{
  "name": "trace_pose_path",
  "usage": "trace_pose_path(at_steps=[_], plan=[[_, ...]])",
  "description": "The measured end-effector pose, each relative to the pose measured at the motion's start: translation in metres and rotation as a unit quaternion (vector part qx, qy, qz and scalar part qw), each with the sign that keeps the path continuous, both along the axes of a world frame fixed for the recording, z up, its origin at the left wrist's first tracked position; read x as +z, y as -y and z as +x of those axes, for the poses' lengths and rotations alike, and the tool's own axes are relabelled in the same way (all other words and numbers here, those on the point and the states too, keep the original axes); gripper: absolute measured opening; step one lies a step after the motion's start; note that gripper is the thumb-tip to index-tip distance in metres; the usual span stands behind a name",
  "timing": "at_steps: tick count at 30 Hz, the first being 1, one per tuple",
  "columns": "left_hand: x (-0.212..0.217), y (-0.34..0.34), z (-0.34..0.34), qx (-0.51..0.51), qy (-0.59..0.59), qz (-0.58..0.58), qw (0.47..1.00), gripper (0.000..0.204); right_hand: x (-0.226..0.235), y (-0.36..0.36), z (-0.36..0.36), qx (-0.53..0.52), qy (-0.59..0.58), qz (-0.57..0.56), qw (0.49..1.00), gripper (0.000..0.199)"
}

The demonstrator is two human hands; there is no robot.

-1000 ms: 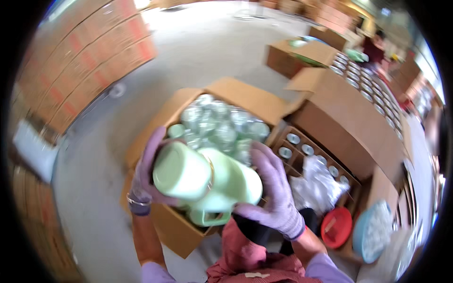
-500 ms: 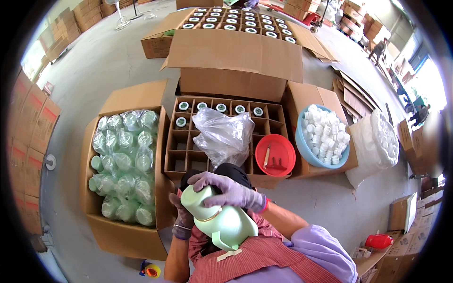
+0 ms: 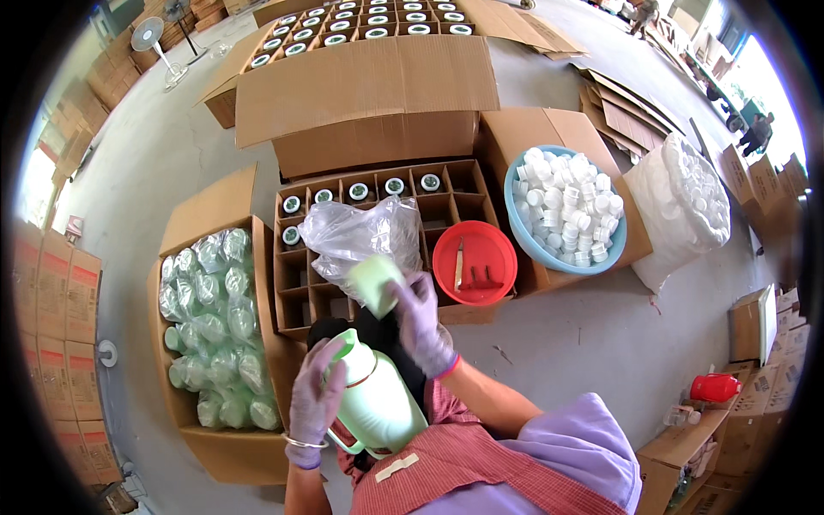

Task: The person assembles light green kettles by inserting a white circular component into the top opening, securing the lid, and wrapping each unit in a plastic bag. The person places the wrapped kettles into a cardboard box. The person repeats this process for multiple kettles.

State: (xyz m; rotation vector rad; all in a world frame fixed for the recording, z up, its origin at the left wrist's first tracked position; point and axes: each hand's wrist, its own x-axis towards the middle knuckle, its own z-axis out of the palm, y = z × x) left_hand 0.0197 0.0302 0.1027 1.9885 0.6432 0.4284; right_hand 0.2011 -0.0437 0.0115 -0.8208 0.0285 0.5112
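Observation:
A pale green vacuum flask (image 3: 379, 402) with a side handle leans in my lap, its spouted neck uncovered and tilted up. My left hand (image 3: 314, 390), in a thin purple-grey glove, is closed around the neck on the handle side. Just above the flask, my gloved right hand (image 3: 422, 324) grips a pale green cup-shaped lid (image 3: 376, 281) between thumb and fingers. Motion blurs the lid, which is apart from the neck. Crumpled clear plastic bags (image 3: 365, 236) lie behind it on a divided carton (image 3: 470, 184).
Plastic-wrapped green flasks fill a carton (image 3: 190, 429) at left. A red bowl (image 3: 475, 290) with a knife and small tools sits beside a blue basin (image 3: 525, 245) of white stoppers. A white sack (image 3: 657, 227) stands farther right, and another packed carton (image 3: 369, 86) lies beyond.
The lid has come off the flask and moved up and away in my right hand. My left hand now grips the uncovered neck. The view has shifted slightly.

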Motion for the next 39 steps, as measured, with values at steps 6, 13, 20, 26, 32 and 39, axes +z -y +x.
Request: trace_pose_path(at_steps=[6,13,20,26,32,39], plan=[[0.005,-0.015,-0.003,0.132,-0.193,-0.092,0.968,0.039,-0.115,0.056,0.135,-0.119,0.188,-0.52,0.825,0.036],[0.032,-0.029,-0.01,0.035,0.053,-0.105,0.992,0.04,-0.207,0.119,0.203,-0.08,0.575,-0.724,0.373,0.022],[0.052,-0.054,-0.051,-0.017,-0.029,-0.01,0.999,0.055,-0.174,0.046,0.179,0.234,0.449,-0.836,0.212,0.05],[0.037,-0.038,-0.097,0.121,-0.076,0.088,0.986,0.059,-0.175,0.045,0.185,0.124,0.391,-0.835,0.368,0.036],[0.035,-0.037,-0.114,0.171,-0.059,0.125,0.976,0.065,-0.137,0.071,0.188,-0.077,0.318,-0.539,0.776,0.026],[0.037,-0.038,-0.087,0.159,-0.02,0.142,0.977,0.073,-0.069,0.054,0.117,0.115,0.189,-0.092,0.971,0.03]])
